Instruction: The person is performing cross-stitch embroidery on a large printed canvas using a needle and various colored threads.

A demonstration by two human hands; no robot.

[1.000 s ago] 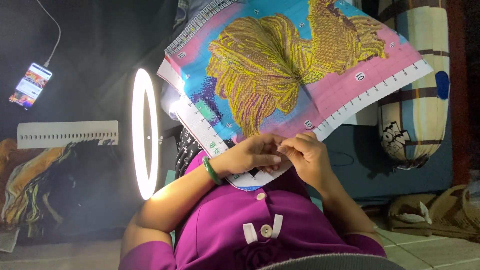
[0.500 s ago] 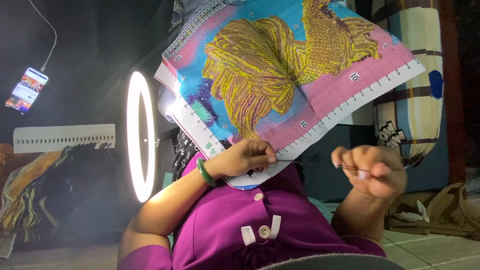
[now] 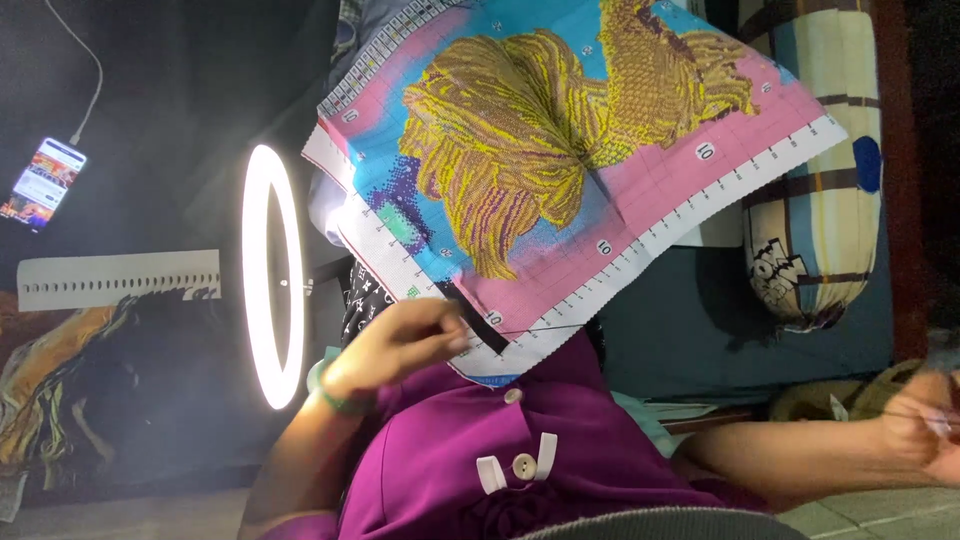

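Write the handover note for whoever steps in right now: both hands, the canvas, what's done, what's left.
Left hand: grip closed on the lower corner of the gridded canvas, held up over the lap.
Right hand: far out to the right, fingers pinched shut; what they pinch is too blurred to tell.
Done: the golden fish motif looks filled.
Left: the pink and blue areas look unworked.

Two hands are seen: the left hand (image 3: 400,345) and the right hand (image 3: 925,425). One embroidery canvas (image 3: 570,160), one ring light (image 3: 270,275), one phone (image 3: 42,183) and one bolster (image 3: 815,190) are counted.
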